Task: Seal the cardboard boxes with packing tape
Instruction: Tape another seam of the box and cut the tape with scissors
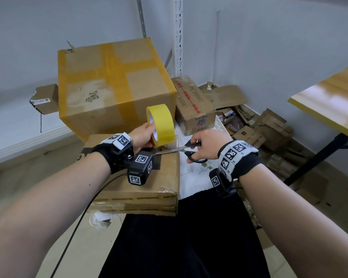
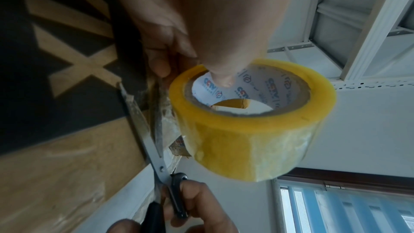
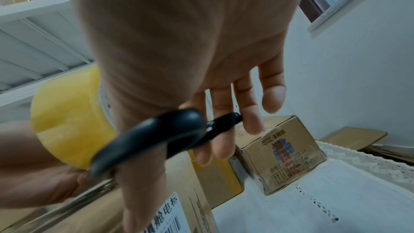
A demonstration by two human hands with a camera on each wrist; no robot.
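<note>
A yellow roll of packing tape (image 1: 161, 124) stands on edge above the far end of a flat cardboard box (image 1: 137, 181) that lies on my lap. My left hand (image 1: 144, 133) holds the roll, thumb hooked inside its core (image 2: 224, 79). A strip of tape runs from the roll (image 2: 248, 127) down to the box edge. My right hand (image 1: 206, 145) grips black-handled scissors (image 1: 187, 150), their blades (image 2: 152, 130) parted across that strip. In the right wrist view the scissor handles (image 3: 156, 137) sit round my thumb and fingers, with the roll (image 3: 67, 123) just behind.
A large taped cardboard box (image 1: 113, 85) stands right behind the roll. A smaller printed box (image 1: 195, 105) sits to its right on a white cloth (image 1: 193, 177). Flattened cartons (image 1: 259, 127) litter the floor at right, under a wooden table (image 1: 329, 101). A metal shelf post (image 1: 178, 35) rises behind.
</note>
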